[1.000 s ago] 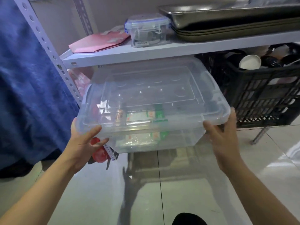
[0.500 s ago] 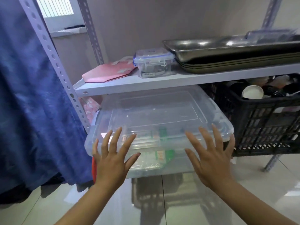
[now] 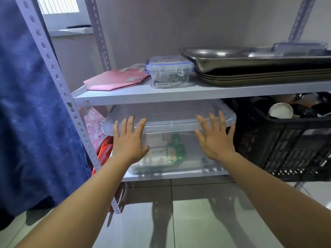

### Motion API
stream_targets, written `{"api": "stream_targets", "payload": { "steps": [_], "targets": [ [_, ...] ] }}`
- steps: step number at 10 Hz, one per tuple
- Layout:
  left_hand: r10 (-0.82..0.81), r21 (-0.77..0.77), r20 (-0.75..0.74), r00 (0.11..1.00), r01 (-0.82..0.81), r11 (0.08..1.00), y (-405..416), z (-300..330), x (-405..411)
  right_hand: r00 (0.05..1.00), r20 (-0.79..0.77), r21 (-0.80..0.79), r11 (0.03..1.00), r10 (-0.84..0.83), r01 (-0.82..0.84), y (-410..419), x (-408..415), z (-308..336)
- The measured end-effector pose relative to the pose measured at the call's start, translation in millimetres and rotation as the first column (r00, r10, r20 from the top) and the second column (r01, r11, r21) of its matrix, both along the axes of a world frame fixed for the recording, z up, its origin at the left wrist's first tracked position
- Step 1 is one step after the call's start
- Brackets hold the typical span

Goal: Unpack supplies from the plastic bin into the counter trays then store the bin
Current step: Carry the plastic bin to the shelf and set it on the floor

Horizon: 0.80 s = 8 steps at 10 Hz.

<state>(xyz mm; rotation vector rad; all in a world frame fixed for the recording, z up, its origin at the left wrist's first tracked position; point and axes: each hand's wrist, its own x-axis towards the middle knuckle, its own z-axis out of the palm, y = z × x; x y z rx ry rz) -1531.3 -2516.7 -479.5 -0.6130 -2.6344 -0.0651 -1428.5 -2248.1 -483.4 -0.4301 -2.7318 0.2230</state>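
Head view: the plastic bin (image 3: pixel 170 120), long axis crosswise, is pressed straight ahead by the left hand (image 3: pixel 129 141) and right hand (image 3: pixel 215 138), fingers spread flat.

Two bare forearms came into the head view from the bottom corners, each ending in a bare hand. The left hand (image 3: pixel 129 140) and the right hand (image 3: pixel 215 138) wore no gloves, and no rings, watch, bracelet or bandage showed on them or on either wrist. No sleeve cuff reached into view on either arm, so both forearms were uncovered along all of their visible length. The fingernails looked short and unpainted, though they were small and a little blurred. The backs of both hands faced the camera. No other part of the person showed.
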Motion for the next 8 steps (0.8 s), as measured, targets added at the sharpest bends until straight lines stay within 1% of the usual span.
{"api": "stream_targets", "payload": {
  "steps": [2,4,5,6,7,8],
  "targets": [
    [0.025,0.004,-0.052,0.998,-0.024,1.000,4.2,-20.8,-0.8,0.999,-0.037,0.112,0.993,-0.018,0.022,-0.9,-4.0,-14.6],
    [-0.027,0.033,-0.066,0.997,0.029,0.999,3.2,-23.4,-10.3,0.996,-0.076,0.141,0.989,-0.036,0.046,2.2,-13.8,-22.6],
    [-0.059,0.044,-0.020,0.998,0.060,0.997,-1.0,-25.3,-0.6,0.999,-0.011,0.120,0.992,-0.031,0.032,-3.2,-1.2,-20.7],
    [-0.060,-0.008,0.145,0.988,0.062,0.998,-5.5,-13.2,9.6,0.988,0.147,0.101,0.995,-0.038,0.023,-6.0,14.8,-2.5],
    [-0.071,-0.113,0.418,0.906,0.130,0.985,-17.6,30.7,28.2,0.883,0.466,0.004,0.997,-0.065,0.071,-19.3,49.2,38.7],
    [-0.111,-0.103,0.552,0.826,0.200,0.974,-34.8,97.8,59.6,0.827,0.559,-0.191,0.960,-0.067,0.207,-44.1,105.2,99.3]
  ]
}}
